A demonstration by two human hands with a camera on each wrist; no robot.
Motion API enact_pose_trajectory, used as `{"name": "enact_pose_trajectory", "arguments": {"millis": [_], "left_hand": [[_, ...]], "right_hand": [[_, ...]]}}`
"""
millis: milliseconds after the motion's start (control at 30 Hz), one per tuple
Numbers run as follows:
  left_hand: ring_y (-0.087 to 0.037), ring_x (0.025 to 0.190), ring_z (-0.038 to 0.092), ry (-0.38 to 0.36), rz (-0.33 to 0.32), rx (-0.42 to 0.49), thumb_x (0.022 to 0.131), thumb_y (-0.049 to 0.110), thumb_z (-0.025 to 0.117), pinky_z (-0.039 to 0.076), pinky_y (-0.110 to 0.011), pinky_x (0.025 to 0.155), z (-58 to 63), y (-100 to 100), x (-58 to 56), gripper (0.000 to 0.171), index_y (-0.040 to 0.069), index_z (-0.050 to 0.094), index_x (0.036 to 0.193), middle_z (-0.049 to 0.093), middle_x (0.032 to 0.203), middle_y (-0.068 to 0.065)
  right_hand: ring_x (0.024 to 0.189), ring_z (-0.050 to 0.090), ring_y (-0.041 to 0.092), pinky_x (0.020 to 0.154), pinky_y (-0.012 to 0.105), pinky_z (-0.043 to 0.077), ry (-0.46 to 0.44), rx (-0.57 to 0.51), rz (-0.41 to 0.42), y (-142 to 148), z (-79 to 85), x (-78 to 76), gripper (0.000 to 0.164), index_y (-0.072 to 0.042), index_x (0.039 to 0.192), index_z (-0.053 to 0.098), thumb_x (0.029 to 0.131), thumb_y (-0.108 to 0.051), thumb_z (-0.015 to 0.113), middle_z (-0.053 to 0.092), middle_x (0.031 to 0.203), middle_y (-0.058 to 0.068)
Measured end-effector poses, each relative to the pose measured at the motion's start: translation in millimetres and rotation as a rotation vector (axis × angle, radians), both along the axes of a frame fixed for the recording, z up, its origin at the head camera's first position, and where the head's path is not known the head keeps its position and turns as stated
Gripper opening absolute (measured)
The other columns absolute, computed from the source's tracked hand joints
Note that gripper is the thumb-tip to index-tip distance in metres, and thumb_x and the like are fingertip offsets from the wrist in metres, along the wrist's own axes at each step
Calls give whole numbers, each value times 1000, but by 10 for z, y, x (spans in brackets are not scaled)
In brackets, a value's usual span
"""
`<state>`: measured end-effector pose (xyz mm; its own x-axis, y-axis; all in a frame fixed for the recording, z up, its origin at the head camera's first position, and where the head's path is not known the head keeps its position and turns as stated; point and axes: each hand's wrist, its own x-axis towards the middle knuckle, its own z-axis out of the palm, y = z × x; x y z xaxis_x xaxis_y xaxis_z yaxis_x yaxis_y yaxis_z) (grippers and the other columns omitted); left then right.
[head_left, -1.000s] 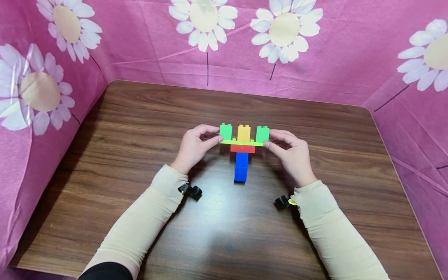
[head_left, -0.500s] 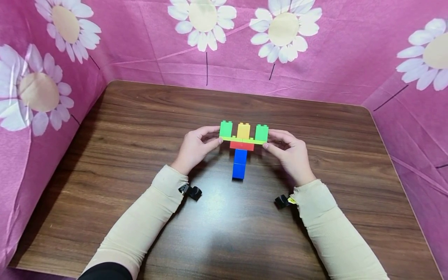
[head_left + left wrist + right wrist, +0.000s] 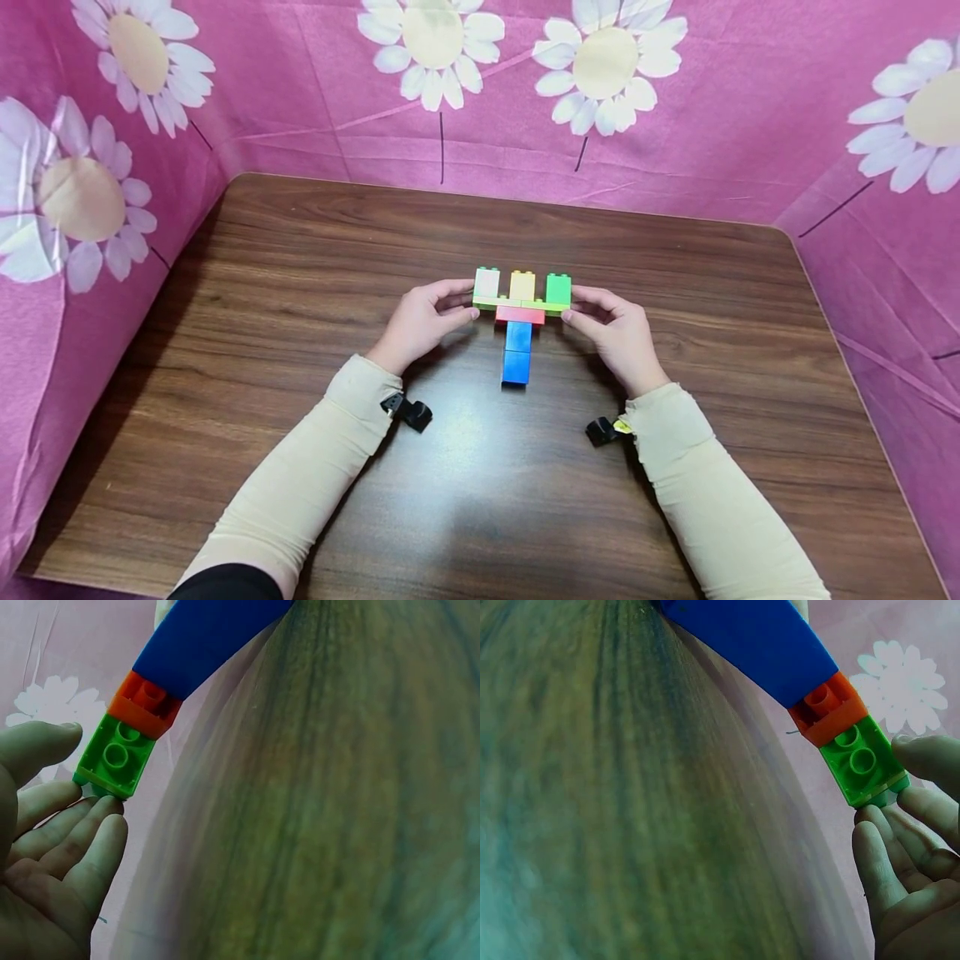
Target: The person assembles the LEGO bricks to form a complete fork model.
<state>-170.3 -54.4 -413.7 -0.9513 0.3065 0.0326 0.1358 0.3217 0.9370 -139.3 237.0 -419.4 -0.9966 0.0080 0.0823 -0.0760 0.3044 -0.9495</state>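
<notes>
A T-shaped toy brick figure stands between the two hands in the head view. Its stem is two stacked blue bricks (image 3: 516, 367), topped by a red brick (image 3: 520, 316). Lime-green plates (image 3: 557, 307) span the top, carrying a green brick (image 3: 487, 285) on the left, a yellow brick (image 3: 522, 287) in the middle and another green brick (image 3: 558, 290) on the right. My left hand (image 3: 418, 323) pinches the left end between thumb and fingers. At the right end, my right hand (image 3: 617, 335) does the same. Both wrist views show the plates' hollow undersides.
The figure and forearms are over a brown wood-grain table (image 3: 300, 250). Pink cloth (image 3: 315, 100) with large white daisies surrounds its back and sides. Small black devices stick out from both sleeve cuffs, one at the left (image 3: 408, 412) and one at the right (image 3: 602, 431).
The figure's top tilts slightly, first upward in view, then back down, and glare now lightens the left green and yellow bricks. Both hands stay at the ends and shift slightly with it.
</notes>
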Motion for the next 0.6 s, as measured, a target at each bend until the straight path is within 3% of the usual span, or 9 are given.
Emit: {"name": "enact_pose_trajectory", "arguments": {"millis": [600], "left_hand": [[-15,117,64,-58,-78,-25,92,17,75,52,-30,95,-154,-42,-55,49,8,61,137,65,133,-8]], "right_hand": [[103,65,13,84,14,50,-119,100,71,37,-63,-27,46,-8,132,66,90,-23,78,70,119,14]]}}
